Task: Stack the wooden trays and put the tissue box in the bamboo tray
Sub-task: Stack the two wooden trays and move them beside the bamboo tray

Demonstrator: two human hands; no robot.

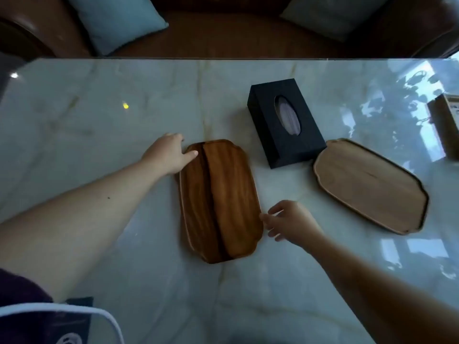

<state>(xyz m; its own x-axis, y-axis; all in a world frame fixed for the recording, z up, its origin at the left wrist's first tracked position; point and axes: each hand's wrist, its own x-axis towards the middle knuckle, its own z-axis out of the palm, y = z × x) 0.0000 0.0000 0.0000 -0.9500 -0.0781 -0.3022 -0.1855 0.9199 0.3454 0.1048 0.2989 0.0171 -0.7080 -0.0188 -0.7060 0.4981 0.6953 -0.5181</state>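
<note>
A dark reddish-brown wooden tray (221,199) lies in the middle of the marble table; a thin paler edge along its left side looks like another tray under it. My left hand (169,155) rests at its far left corner, thumb on the rim, fingers spread. My right hand (288,222) is at its right edge, fingertips touching the rim. A black tissue box (285,122) with an oval slot lies flat behind and to the right. A pale bamboo tray (370,187) lies further right with nothing in it.
The glossy marble table (99,120) runs to a far edge; behind it stands a brown leather sofa (223,33) with two light cushions. A brown box (447,125) sits at the right edge. A dark bag with white trim (49,324) is at the bottom left.
</note>
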